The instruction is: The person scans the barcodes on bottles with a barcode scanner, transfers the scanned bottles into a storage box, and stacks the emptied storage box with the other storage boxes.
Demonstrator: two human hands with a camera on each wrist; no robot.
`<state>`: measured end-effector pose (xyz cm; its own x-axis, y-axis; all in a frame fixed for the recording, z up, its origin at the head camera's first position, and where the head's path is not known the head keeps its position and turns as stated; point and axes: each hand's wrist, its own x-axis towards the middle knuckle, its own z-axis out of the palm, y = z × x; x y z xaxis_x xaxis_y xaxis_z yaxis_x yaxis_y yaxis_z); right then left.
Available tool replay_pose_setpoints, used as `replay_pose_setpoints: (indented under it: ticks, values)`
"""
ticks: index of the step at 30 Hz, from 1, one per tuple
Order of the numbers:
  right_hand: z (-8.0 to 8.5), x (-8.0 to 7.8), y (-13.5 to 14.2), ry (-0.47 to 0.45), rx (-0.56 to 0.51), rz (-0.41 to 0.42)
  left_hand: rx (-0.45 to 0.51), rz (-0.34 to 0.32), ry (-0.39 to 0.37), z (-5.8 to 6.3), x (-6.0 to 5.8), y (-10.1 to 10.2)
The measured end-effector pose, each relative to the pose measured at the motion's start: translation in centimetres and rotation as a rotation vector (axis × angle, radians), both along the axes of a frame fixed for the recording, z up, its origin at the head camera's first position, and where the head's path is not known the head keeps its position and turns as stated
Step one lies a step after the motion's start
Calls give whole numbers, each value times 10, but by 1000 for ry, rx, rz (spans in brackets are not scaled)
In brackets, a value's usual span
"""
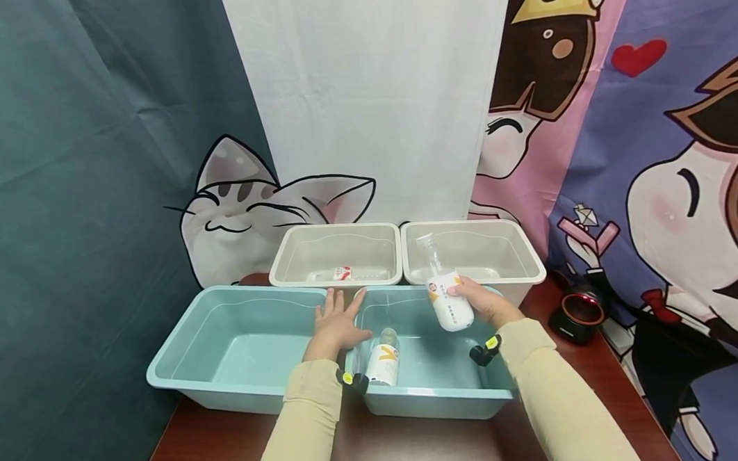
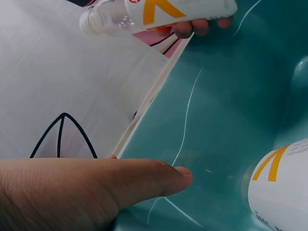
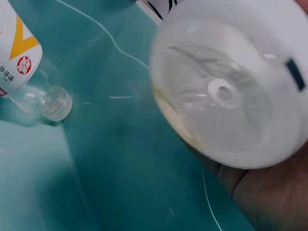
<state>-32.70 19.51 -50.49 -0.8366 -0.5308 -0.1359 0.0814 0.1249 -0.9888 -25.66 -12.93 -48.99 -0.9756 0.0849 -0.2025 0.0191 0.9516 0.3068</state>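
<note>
My right hand [image 1: 484, 301] grips a clear plastic bottle [image 1: 449, 303] with a white label and an orange mark. It is tilted, with its capped neck pointing up and away and its base toward me, above the right teal bin [image 1: 434, 396]. In the right wrist view the bottle's round base fills the upper right. My left hand [image 1: 336, 327] lies with fingers spread over the adjoining rims of the two teal bins, holding nothing. Near its thumb, a similar bottle [image 1: 383, 363] lies inside the right teal bin, its cap pointing away from me.
The left teal bin [image 1: 239, 389] stands beside the right one. Behind them are two cream bins; the left cream bin [image 1: 338, 231] contains a clear bottle with a red-and-white label [image 1: 343, 273], the right cream bin [image 1: 521, 272] stands alongside. A black round device [image 1: 577, 315] sits at the table's right.
</note>
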Motion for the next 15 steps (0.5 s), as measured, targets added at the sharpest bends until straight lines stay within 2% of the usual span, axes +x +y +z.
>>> replay_pose_setpoints:
  ticks: [8,15]
  values:
    - [1,0,2,18,-129,-31,0,0,9,-1,0,1]
    - [2,1,2,-4,-129,-88,4,1,5,1,0,1]
